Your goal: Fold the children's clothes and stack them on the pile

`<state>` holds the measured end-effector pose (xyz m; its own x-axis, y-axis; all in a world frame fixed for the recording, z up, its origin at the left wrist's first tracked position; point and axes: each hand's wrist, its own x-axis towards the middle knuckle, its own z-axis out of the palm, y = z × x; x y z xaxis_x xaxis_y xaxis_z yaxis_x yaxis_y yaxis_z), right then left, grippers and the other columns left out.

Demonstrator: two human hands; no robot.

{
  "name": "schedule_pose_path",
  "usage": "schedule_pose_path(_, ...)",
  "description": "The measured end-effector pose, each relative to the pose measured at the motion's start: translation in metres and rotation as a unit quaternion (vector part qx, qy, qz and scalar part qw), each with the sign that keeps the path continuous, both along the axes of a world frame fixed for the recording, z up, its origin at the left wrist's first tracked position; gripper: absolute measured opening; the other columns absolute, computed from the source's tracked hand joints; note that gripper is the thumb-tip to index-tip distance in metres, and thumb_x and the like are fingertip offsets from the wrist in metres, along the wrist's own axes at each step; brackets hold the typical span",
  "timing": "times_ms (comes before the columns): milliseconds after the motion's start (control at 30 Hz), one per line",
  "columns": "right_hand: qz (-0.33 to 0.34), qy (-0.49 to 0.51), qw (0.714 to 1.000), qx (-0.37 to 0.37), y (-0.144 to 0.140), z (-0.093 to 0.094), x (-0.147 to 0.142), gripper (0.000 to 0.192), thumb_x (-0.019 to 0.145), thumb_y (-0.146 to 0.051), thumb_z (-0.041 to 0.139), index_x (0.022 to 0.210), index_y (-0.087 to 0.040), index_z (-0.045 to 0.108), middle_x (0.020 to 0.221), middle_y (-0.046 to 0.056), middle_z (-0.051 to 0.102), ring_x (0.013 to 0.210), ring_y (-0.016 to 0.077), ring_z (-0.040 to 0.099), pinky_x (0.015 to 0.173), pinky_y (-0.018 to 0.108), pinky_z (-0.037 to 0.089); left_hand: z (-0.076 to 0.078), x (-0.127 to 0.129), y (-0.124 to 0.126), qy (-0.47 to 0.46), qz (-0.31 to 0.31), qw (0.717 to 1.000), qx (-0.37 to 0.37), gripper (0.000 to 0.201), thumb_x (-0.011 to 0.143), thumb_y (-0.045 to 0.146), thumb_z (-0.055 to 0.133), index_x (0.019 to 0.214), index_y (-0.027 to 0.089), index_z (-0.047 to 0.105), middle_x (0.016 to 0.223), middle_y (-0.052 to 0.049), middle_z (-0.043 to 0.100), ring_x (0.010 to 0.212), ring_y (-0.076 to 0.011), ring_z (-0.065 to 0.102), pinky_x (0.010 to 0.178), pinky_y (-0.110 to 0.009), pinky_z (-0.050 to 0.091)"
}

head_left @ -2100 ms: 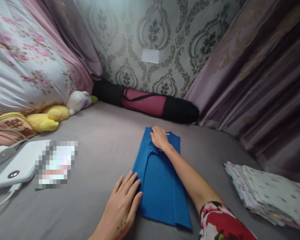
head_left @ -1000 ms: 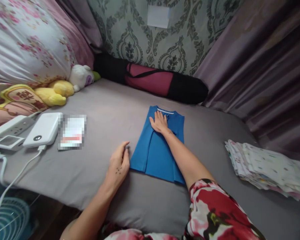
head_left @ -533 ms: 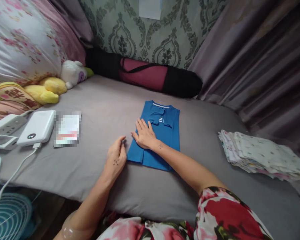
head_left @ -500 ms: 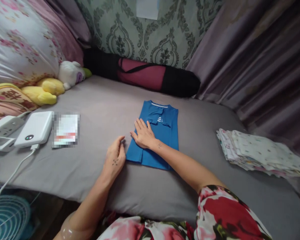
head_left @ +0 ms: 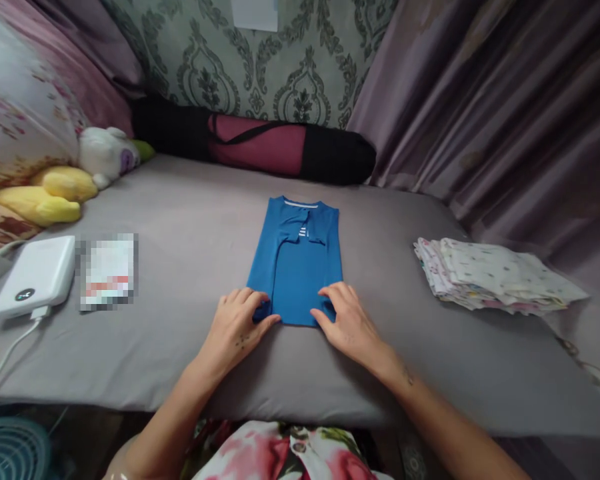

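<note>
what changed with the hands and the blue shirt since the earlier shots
The right hand slid from the collar end of the blue shirt down to its near hem. The left hand, which lay beside the shirt, now grips the near left corner; both hands pinch the hem. The shirt stays folded lengthwise on the grey bed, and the stack of printed cloths stays where it was.

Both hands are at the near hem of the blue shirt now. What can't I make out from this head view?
- Left hand and right hand: fingertips curl at the blue shirt hem; grip unclear.
- Item beside the white power bank: pixelated.
- Folded printed cloths: count too fine to tell.
- Yellow plush: cut off by the left edge.
</note>
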<state>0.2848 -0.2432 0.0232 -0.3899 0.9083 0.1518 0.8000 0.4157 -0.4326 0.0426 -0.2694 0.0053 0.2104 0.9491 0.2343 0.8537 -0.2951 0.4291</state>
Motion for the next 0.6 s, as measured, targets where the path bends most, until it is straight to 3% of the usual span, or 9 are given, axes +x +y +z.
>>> schedule_pose_path(100, -0.019, 0.006, 1.000, -0.014, -0.008, -0.008, 0.011, 0.018, 0.088, -0.034, 0.062, 0.103, -0.024, 0.062, 0.104, 0.008, 0.063, 0.101, 0.0253, 0.057, 0.089, 0.039, 0.049, 0.000, 0.003, -0.001, 0.029, 0.015, 0.999, -0.010, 0.021, 0.090, 0.040, 0.055, 0.097, 0.020, 0.058, 0.094, -0.006, 0.065, 0.088, -0.0233, 0.058, 0.080, -0.036, 0.040)
schedule_pose_path(200, -0.021, 0.009, 1.000, -0.001, -0.012, -0.014, 0.013, 0.011, 0.092, -0.028, 0.055, 0.099, -0.024, 0.063, 0.102, 0.008, 0.064, 0.099, 0.0243, 0.057, 0.089, 0.038, 0.048, 0.001, 0.007, 0.000, 0.065, 0.035, 0.997, -0.012, 0.015, 0.091, 0.033, 0.051, 0.088, 0.020, 0.058, 0.087, -0.006, 0.064, 0.083, -0.0231, 0.057, 0.077, -0.035, 0.040)
schedule_pose_path(400, 0.001, 0.024, 1.000, -0.007, -0.008, -0.010, 0.016, 0.024, 0.098, -0.025, 0.042, 0.102, -0.025, 0.066, 0.100, 0.006, 0.069, 0.095, 0.0214, 0.062, 0.089, 0.035, 0.048, 0.011, 0.010, 0.003, 0.007, 0.016, 1.000, -0.022, 0.023, 0.093, 0.035, 0.047, 0.083, 0.020, 0.061, 0.081, -0.004, 0.065, 0.078, -0.0196, 0.058, 0.075, -0.032, 0.042)
schedule_pose_path(500, 0.007, 0.043, 0.999, -0.013, -0.002, -0.005, 0.019, 0.027, 0.099, -0.032, 0.043, 0.106, -0.026, 0.068, 0.107, 0.005, 0.070, 0.101, 0.0197, 0.063, 0.094, 0.034, 0.048, 0.019, 0.004, 0.013, -0.022, -0.003, 0.999, -0.041, 0.035, 0.096, 0.044, 0.043, 0.079, 0.020, 0.063, 0.081, -0.004, 0.067, 0.078, -0.0184, 0.061, 0.075, -0.031, 0.045)
schedule_pose_path(600, -0.007, 0.017, 1.000, 0.018, 0.006, -0.004, 0.021, 0.038, 0.100, -0.038, 0.038, 0.125, -0.022, 0.061, 0.131, 0.007, 0.061, 0.125, 0.0217, 0.052, 0.107, 0.040, 0.040, 0.019, -0.006, 0.032, 0.022, -0.011, 1.000, -0.008, 0.044, 0.100, 0.045, 0.031, 0.098, 0.018, 0.066, 0.105, -0.008, 0.070, 0.099, -0.0213, 0.063, 0.092, -0.036, 0.044)
